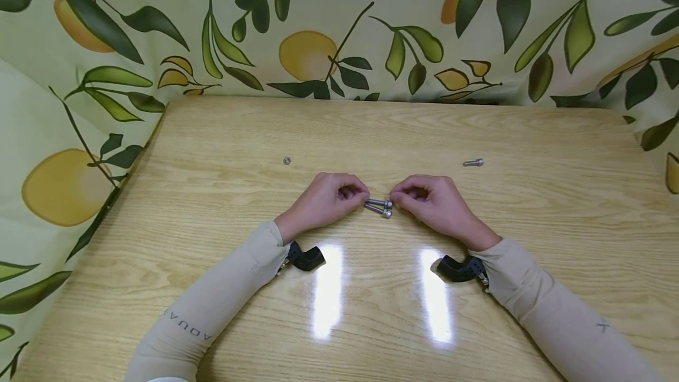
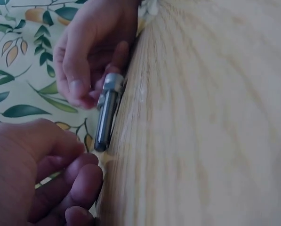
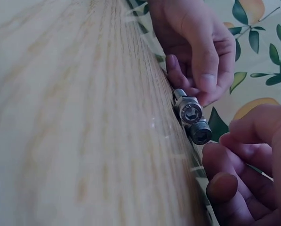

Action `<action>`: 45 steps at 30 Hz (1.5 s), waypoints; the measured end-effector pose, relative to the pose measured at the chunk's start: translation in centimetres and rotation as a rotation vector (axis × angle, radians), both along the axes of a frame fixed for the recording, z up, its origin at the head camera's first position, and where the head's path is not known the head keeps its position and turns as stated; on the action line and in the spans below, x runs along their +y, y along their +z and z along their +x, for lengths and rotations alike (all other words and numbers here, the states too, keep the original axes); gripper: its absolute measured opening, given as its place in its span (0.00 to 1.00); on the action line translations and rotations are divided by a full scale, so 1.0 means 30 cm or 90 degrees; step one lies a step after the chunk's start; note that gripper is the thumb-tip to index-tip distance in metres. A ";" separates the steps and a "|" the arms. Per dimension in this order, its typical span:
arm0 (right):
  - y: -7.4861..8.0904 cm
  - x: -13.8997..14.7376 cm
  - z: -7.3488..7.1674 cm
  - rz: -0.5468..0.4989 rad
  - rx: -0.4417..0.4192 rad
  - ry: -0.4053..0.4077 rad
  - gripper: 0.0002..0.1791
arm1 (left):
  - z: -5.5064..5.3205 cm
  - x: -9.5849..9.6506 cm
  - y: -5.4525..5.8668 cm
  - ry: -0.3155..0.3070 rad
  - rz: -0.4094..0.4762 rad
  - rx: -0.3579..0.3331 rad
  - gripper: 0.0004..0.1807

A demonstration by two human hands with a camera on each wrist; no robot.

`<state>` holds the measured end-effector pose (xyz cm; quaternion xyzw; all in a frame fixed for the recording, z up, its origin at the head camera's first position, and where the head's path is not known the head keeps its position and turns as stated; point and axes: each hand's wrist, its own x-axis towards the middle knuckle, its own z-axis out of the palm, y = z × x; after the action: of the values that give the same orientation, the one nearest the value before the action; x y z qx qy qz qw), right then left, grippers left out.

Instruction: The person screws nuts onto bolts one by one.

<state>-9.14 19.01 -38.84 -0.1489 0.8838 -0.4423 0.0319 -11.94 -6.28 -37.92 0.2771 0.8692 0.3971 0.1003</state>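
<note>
Two metal socket-head bolts [image 1: 375,209] lie side by side on the table between the hands. Their heads [image 3: 200,132] point toward the right hand, and a nut appears to sit on at least one shank near its head. My left hand [image 1: 331,198] is at the threaded ends, with its fingers loosely curled; contact with the bolts is unclear. Beside the heads is my right hand [image 1: 437,202], its thumb and forefinger close together. In the right wrist view a small gap separates those fingertips from the nearer head, and nothing shows between them.
A loose nut [image 1: 287,161] lies farther back on the left of the wooden table [image 1: 239,128]. Another bolt [image 1: 473,162] lies back on the right. Patterned cloth [image 1: 339,22] hangs behind the table's far edge. Black wrist-worn devices [image 1: 306,257] sit below both sleeves.
</note>
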 end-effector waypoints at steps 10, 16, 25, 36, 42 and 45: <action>0.038 0.033 -0.020 0.013 0.038 -0.036 0.07 | -0.033 -0.079 0.046 0.059 -0.070 0.090 0.09; 0.081 0.077 -0.036 0.019 0.036 -0.082 0.10 | -0.080 -0.147 0.075 0.106 -0.113 0.124 0.11; 0.131 0.162 -0.092 0.028 0.045 -0.153 0.14 | -0.132 -0.250 0.118 0.156 -0.163 0.055 0.17; 0.150 0.258 -0.162 0.043 -0.008 -0.178 0.19 | -0.166 -0.347 0.139 0.178 -0.207 -0.017 0.21; 0.167 0.314 -0.192 0.043 -0.047 -0.182 0.22 | -0.184 -0.367 0.147 0.159 -0.229 -0.065 0.21; 0.168 0.331 -0.208 0.021 -0.056 -0.199 0.22 | -0.192 -0.373 0.152 0.154 -0.227 -0.072 0.22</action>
<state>-15.39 28.94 -33.80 0.0106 0.9012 -0.4333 0.0041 -17.70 -17.48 -33.36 0.1263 0.9455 0.2610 0.1480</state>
